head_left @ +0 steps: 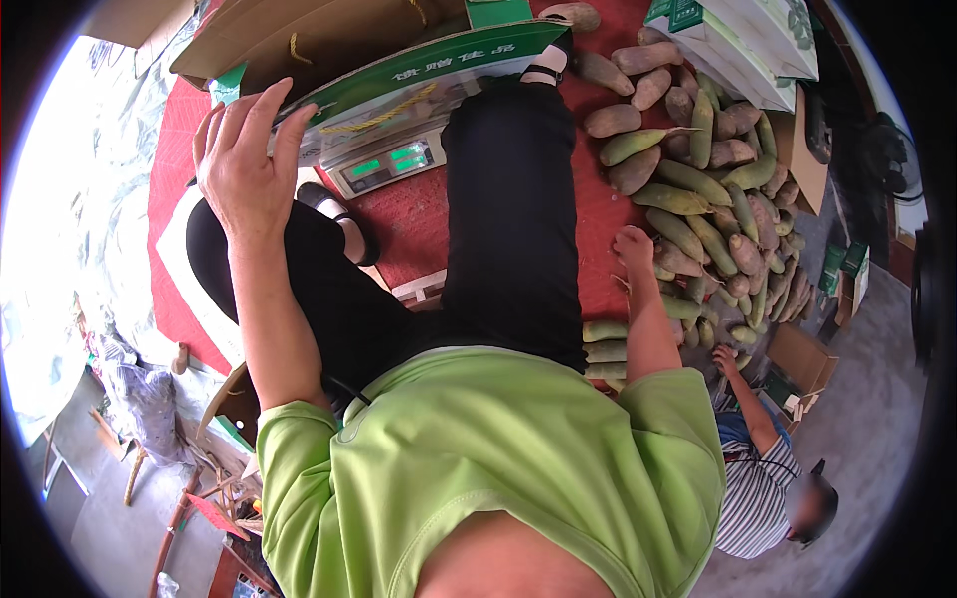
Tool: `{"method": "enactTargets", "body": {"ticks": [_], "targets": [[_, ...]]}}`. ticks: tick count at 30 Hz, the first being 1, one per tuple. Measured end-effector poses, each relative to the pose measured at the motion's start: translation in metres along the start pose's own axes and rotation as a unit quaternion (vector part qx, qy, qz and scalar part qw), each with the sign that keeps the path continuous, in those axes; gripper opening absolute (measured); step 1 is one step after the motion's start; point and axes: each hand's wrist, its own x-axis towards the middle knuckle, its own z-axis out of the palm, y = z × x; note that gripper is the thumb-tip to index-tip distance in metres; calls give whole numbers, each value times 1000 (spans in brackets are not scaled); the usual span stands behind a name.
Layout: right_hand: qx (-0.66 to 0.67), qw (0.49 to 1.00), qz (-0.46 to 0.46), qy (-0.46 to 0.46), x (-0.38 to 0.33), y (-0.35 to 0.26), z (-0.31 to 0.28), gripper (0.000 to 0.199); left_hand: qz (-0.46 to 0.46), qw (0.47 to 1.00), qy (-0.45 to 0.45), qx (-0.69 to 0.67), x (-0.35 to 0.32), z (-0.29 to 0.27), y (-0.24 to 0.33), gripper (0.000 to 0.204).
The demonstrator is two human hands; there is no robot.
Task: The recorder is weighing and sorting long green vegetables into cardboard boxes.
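My left hand [244,159] is raised at the near left corner of a green-and-white cardboard carton [439,70], fingers bent and thumb held apart from them. Whether it touches the carton's edge I cannot tell. The carton has a yellow rope handle [379,118] and sits open-topped on a digital scale [384,167] with a lit green display. To the right of my knee, my right hand [634,249] is closed beside a heap of long green radishes [678,199] and pinkish-brown root vegetables [634,171]. What its fingers hold, if anything, is hidden.
A red mat [414,234] lies under the scale. White-and-green cartons [743,45] stand behind the heap at the far right. Another person [763,468] reaches to the heap's near end, beside an open brown carton [802,359]. Crumpled plastic [145,409] and sticks lie at the left.
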Motion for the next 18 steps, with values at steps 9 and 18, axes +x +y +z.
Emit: {"method": "enactTargets", "body": {"ticks": [9,18], "targets": [[-33,996,-74,32,47,38,19,23,-2,1000,-12,-3,0,5,-3,22],[-57,995,50,67,46,-48,26,24,10,999,-23,36,-3,2,-5,19]]}}
